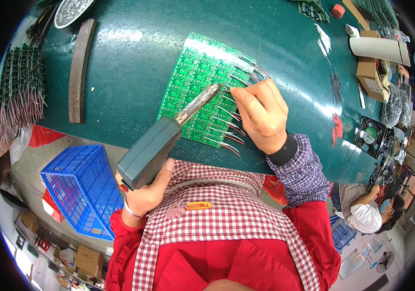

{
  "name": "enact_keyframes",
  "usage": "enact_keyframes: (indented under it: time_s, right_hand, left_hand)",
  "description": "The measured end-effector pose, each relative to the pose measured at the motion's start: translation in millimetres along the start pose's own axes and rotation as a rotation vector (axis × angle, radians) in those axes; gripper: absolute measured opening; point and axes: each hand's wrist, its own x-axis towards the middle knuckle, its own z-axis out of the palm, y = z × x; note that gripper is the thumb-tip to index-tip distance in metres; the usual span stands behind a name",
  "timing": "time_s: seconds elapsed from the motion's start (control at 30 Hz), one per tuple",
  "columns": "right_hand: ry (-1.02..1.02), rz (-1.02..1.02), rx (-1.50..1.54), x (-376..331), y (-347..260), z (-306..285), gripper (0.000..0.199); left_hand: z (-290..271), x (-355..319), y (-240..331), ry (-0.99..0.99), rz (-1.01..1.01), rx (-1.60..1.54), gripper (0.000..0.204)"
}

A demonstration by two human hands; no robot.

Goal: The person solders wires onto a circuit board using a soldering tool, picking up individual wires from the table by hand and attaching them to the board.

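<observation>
My left hand point(150, 195) is wrapped round the dark green handle of a soldering iron point(151, 149). Its metal barrel slants up and right over a green circuit board panel point(180, 87), with the tip by my right fingertips. My right hand point(263, 116) is closed in a pinch at the panel's right side, on a thin wire mostly hidden by the fingers. Several red, black and white wires point(227, 134) stick out along that same side of the panel. The panel lies flat on the green tabletop point(134, 72).
Sorted white wires point(323, 41), black wires point(335, 86) and red wires point(337, 127) lie to the right, near a fan point(369, 137). On the left are a metal bar point(81, 72), stacked wired boards point(19, 92) and a blue crate point(83, 186). Another person point(362, 208) sits at right.
</observation>
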Motion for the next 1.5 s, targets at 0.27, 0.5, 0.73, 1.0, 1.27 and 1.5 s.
enact_keyframes:
  time_s: [0.27,0.5,0.73,1.0,1.27,1.5]
  right_hand:
    - [0.002,0.0,-0.003,0,0,1,0.03]
    - [-0.005,0.003,-0.014,0,-1,0,0.03]
    - [-0.005,0.005,-0.027,1,-2,0,0.028]
    - [0.019,0.001,-0.034,1,-1,1,0.028]
    - [0.059,-0.011,-0.061,-3,-8,-3,0.028]
    - [0.005,-0.005,0.014,-6,-10,-2,0.028]
  left_hand:
    - [1,-1,-4,-0.024,0.013,0.002,0.029]
    - [1,-8,-7,0.007,-0.033,-0.028,0.029]
    - [1,-8,-8,0.039,-0.025,-0.04,0.03]
    - [0,-6,-7,0.034,-0.006,-0.013,0.031]
    - [1,-11,-2,0.116,-0.122,-0.04,0.026]
    - [-3,-15,3,0.094,-0.175,-0.018,0.021]
